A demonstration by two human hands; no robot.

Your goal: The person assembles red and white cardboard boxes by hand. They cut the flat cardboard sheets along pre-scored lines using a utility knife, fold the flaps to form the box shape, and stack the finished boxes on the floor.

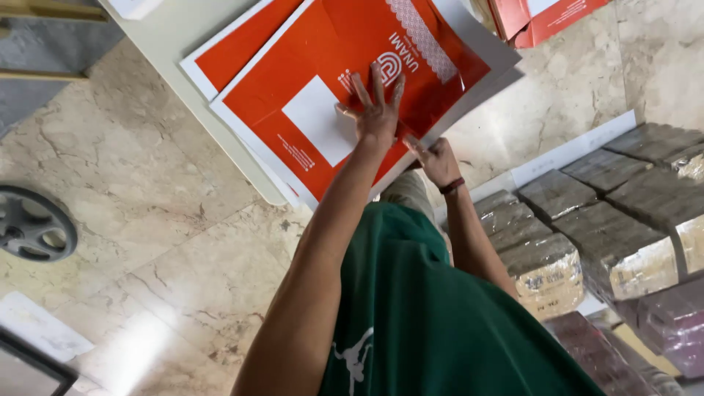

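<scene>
My left hand [375, 110] lies flat with its fingers spread on a large glossy orange printed sheet [308, 59] that has a white rectangle on it. The sheet tops a stack of similar orange-and-white sheets [235, 51] on a pale table [183, 29]. My right hand [438, 161], with a dark red band at the wrist, pinches the near edge of the top sheet just right of the left hand. My green shirt [440, 323] fills the bottom of the view.
Plastic-wrapped grey-brown bundles [616, 242] lie in rows on the floor at the right, with purplish ones [667, 323] nearer. A dark wheel-like disc [33, 224] sits on the marble floor at the left. An orange box [550, 18] is at the top right.
</scene>
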